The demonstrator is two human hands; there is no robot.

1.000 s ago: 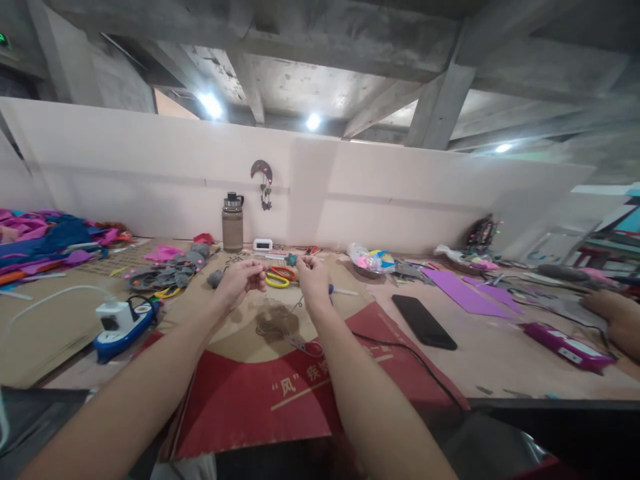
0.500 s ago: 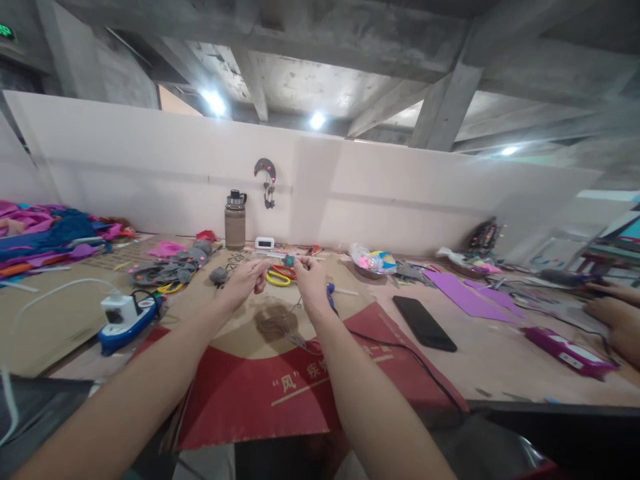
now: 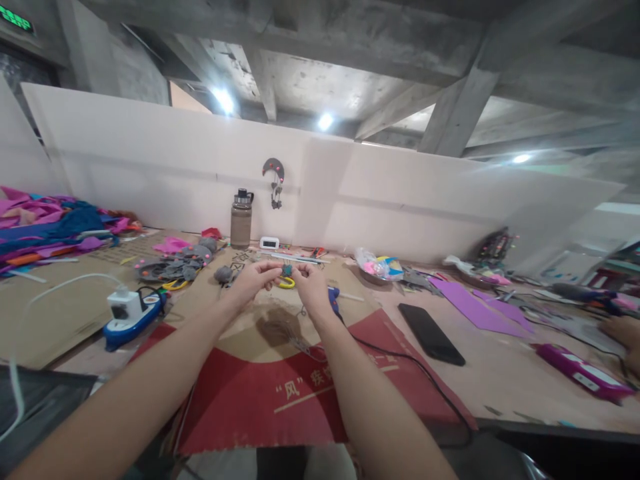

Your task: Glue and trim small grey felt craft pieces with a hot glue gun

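A small dark teal piece [image 3: 287, 271] is held up between my two hands over the cardboard; it is too small to make out its kind. My right hand [image 3: 311, 283] pinches it from the right. My left hand [image 3: 257, 281] is closed, its fingertips at the piece's left edge. Thin grey string [image 3: 303, 311] hangs below my right hand, and a loose tangle of it [image 3: 300, 345] lies on the cardboard sheet [image 3: 240, 387]. Partly hidden behind the hands are yellow-handled scissors [image 3: 287, 283]. A blue glue gun [image 3: 333, 293] lies just right of my right wrist.
A ball of grey yarn [image 3: 223, 274], a bottle [image 3: 241, 220] and a small white clock [image 3: 269, 243] stand beyond my hands. Left is a blue power strip [image 3: 135, 321]; right, a black phone [image 3: 431, 333] and purple sheets [image 3: 475, 307]. Another person's hand [image 3: 623, 330] is at far right.
My left hand has moved right, bringing its fingertips to the teal piece in my right hand. The whole view has shifted slightly. The other person's hand has drawn toward the right edge.
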